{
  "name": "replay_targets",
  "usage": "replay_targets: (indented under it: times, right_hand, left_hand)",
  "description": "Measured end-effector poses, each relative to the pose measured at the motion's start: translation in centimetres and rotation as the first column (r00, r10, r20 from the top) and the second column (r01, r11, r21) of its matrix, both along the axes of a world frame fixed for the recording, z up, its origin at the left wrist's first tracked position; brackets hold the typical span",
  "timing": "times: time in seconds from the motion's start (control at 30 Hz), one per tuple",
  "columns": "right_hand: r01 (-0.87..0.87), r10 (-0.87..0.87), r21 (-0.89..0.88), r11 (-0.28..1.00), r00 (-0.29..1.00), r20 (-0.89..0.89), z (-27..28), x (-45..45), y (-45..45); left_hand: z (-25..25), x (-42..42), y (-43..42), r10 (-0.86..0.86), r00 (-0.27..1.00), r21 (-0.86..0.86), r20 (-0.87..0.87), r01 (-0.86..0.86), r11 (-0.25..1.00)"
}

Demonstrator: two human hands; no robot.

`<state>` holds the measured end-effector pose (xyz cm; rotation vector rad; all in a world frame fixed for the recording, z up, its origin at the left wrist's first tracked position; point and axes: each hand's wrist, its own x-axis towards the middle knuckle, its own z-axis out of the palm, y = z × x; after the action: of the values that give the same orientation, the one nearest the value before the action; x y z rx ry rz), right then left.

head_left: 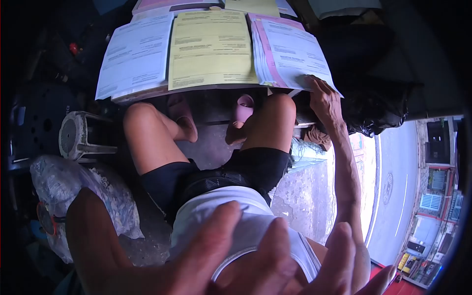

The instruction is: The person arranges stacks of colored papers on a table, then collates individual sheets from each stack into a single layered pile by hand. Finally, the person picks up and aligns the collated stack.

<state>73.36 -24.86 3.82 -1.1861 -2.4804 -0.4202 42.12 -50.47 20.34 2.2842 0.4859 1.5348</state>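
My left hand (196,260) is raised very close to the camera, its fingers spread apart and holding nothing. At the near right corner of a stack of white and pink printed forms (297,51), my right hand (324,101) has its fingers bent over the top white sheet, pinching its edge; the thumb is hidden. To the left of that stack lies a yellow printed form stack (210,49). A white printed form stack (136,54) lies at the far left of the row.
More pink and yellow papers (253,7) lie behind the row on the table. A plastic stool (81,135) and a filled clear plastic bag (93,196) stand at the left. My knees are at the table edge. A black plastic bag (378,105) is at the right, beside the street.
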Motion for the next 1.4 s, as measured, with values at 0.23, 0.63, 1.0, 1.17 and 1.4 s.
replay_targets:
  times: [0.23, 0.63, 1.0, 1.17, 1.4]
  right_hand:
    - [0.091, -0.091, -0.015, 0.996, 0.996, 0.001, 1.1, -0.5, 1.5]
    - [0.073, -0.068, 0.156, 0.985, 0.997, -0.036, 15.5, -4.5, 7.8]
    - [0.089, -0.080, 0.023, 0.996, 0.967, -0.240, 24.4, -5.5, 11.2]
    - [-0.201, -0.055, -0.360, 0.911, 0.806, -0.590, 22.8, -7.2, 13.2]
    - [-0.248, -0.386, -0.648, 0.721, 0.633, -0.671, 8.4, -2.3, 13.8]
  left_hand:
    - [0.9, -1.6, -1.9, 0.092, 0.996, 0.057, 0.020, -0.093, 0.994]
    - [-13.4, -8.1, 15.1, 0.469, 0.556, 0.036, -0.686, -0.618, 0.785]
    - [-15.1, -9.2, 26.3, 0.384, 0.888, -0.611, -0.252, -0.454, 0.649]
    - [-12.8, -9.2, 33.0, 0.426, 0.823, -0.893, 0.375, 0.197, 0.406]
    - [-13.9, -7.8, 36.1, 0.363, 0.904, -0.871, 0.227, 0.022, 0.490]
